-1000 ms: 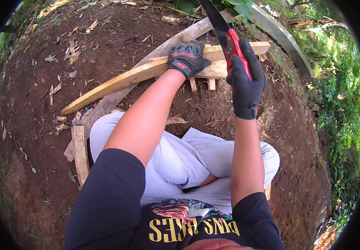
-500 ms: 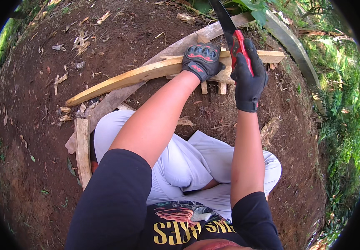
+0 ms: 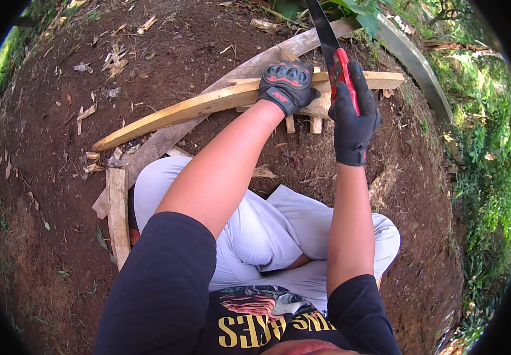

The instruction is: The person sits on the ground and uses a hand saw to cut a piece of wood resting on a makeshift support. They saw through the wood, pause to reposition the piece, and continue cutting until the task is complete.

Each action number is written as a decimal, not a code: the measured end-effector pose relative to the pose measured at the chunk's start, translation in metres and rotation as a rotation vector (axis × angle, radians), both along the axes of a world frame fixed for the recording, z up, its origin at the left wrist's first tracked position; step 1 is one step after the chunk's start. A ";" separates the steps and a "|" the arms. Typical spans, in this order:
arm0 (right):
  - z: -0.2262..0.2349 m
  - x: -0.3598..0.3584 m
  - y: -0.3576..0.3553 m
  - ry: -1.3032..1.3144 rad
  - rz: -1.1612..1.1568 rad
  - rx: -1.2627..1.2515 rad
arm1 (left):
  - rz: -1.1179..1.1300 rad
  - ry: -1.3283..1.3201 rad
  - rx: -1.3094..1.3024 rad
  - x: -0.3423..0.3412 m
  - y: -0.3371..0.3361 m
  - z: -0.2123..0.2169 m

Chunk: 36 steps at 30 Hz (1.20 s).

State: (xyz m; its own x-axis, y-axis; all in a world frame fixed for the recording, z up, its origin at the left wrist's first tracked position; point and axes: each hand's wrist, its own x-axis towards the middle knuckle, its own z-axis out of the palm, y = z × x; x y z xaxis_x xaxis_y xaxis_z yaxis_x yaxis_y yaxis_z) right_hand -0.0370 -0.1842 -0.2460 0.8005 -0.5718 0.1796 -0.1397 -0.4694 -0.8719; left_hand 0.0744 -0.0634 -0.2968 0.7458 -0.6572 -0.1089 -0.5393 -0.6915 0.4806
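Note:
A long pale wooden board (image 3: 190,110) lies across a smaller wooden support (image 3: 316,109). My left hand (image 3: 288,87), in a black glove with hard knuckle pads and red marks, is closed over the board's top and grips it. To its right my right hand (image 3: 355,121), gloved in black too, is wrapped round the red handle of a hand saw (image 3: 323,29). The saw's dark blade points up and away, crossing the board near its right end. Whether its teeth are in the wood is hidden.
A weathered grey plank (image 3: 149,152) runs slantwise under the board. Another short plank (image 3: 117,207) lies by my left knee. Wood chips (image 3: 114,59) are scattered over brown soil. Green plants (image 3: 486,195) edge the right side, beside a curved grey border (image 3: 418,65).
My right hand and the saw have shifted slightly back toward me. The left hand and the board stay in place.

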 end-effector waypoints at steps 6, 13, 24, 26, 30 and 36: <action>0.002 -0.018 0.005 0.075 0.037 -0.109 | -0.037 -0.026 0.002 -0.001 0.000 -0.004; 0.000 -0.053 0.017 0.101 -0.008 -0.117 | -0.061 -0.013 0.039 0.000 -0.002 0.001; 0.060 -0.177 0.051 0.351 -0.111 -0.041 | -0.099 -0.008 0.093 0.009 -0.004 0.000; 0.075 -0.208 0.061 0.433 -0.112 -0.040 | -0.096 -0.011 0.102 0.009 -0.004 -0.002; 0.103 -0.262 0.072 0.425 0.032 -0.325 | -0.094 0.018 0.125 0.011 -0.004 0.004; 0.170 -0.276 0.090 0.474 -0.160 -0.062 | -0.088 0.048 0.098 0.012 -0.001 0.005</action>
State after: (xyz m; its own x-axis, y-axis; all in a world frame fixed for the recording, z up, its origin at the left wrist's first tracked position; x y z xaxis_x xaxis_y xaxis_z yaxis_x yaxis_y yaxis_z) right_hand -0.3130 -0.0947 -0.0762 0.7054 -0.6940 -0.1444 -0.5879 -0.4589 -0.6661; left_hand 0.0863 -0.0644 -0.2921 0.6781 -0.7043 -0.2099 -0.5782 -0.6876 0.4393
